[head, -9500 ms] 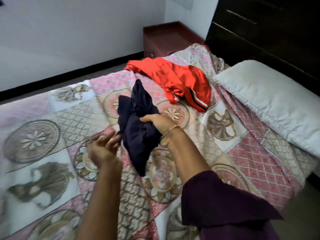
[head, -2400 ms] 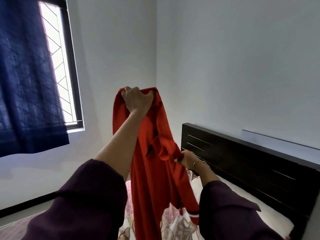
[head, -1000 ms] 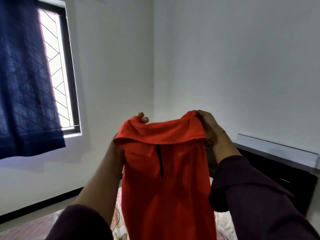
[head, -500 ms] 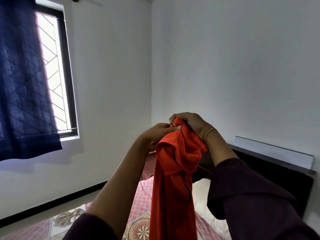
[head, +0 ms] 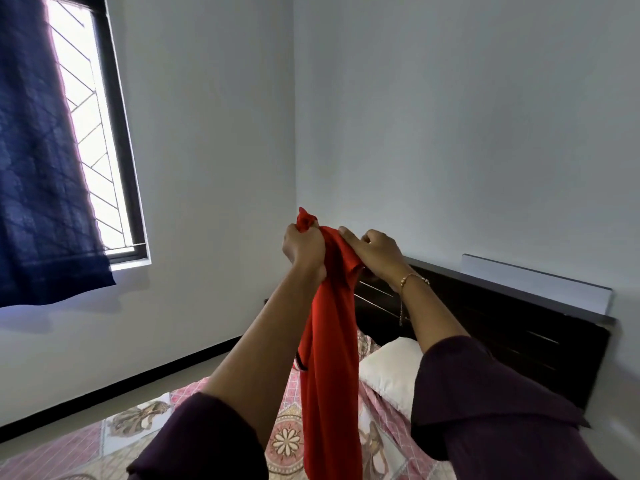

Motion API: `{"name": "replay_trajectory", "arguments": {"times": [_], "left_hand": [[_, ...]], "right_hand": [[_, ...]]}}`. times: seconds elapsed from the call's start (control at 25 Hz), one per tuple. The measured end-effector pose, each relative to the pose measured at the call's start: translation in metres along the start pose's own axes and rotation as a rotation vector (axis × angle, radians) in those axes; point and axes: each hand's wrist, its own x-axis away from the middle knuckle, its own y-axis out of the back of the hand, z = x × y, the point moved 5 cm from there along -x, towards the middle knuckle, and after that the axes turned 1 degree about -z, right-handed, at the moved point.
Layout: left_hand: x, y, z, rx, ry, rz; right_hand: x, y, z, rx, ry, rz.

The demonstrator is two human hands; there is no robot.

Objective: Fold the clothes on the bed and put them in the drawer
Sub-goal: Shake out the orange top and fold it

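Gripping the red garment (head: 329, 358) mid-frame, my left hand (head: 304, 249) and right hand (head: 375, 252) are bunching its top. It's hanging over the patterned bed (head: 287, 441), blocking part of the pillow (head: 391, 368) lower right.

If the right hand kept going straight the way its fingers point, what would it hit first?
The right hand points left across the red garment it pinches, so it would probably meet the left hand gripping the same cloth; depth between them is unclear.

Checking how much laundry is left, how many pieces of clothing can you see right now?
1: a long red fabric garment, held up over the bed by the left hand and right hand. Others may lie out of view.
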Motion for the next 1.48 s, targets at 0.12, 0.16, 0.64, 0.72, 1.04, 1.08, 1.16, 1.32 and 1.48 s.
{"name": "replay_trajectory", "arguments": {"times": [0.12,0.16,0.64,0.72,1.04,1.08,1.16,1.32,1.48], "left_hand": [[0.007,0.01,0.001,0.07,0.008,-0.091],[0.01,0.012,0.003,0.113,0.036,-0.103],[0.043,0.055,0.016,-0.022,0.215,0.349],[0.055,0.064,0.02,0.06,0.22,0.387],[0.103,0.106,-0.013,-0.37,-0.072,0.311],[0.109,0.115,-0.02,-0.676,-0.248,0.201],[0.131,0.134,-0.033,-1.09,-0.492,0.007],[0.167,0.165,-0.021,-1.048,-0.454,0.051],[0.202,0.192,-0.025,-0.953,-0.503,-0.068]], "right_hand": [[0.019,-0.022,-0.003,-0.41,-0.081,0.138],[0.024,-0.032,-0.004,-0.515,-0.097,0.21],[0.073,-0.045,-0.007,-0.608,-0.154,0.031],[0.087,-0.052,-0.007,-0.755,-0.202,0.146],[0.139,-0.013,0.009,-0.192,0.044,-0.086],[0.147,0.001,0.009,-0.06,0.059,-0.16],[0.163,0.031,0.004,0.186,0.043,-0.266],[0.197,0.059,-0.011,0.236,-0.041,-0.3],[0.227,0.06,0.006,0.15,0.024,-0.319]]}}
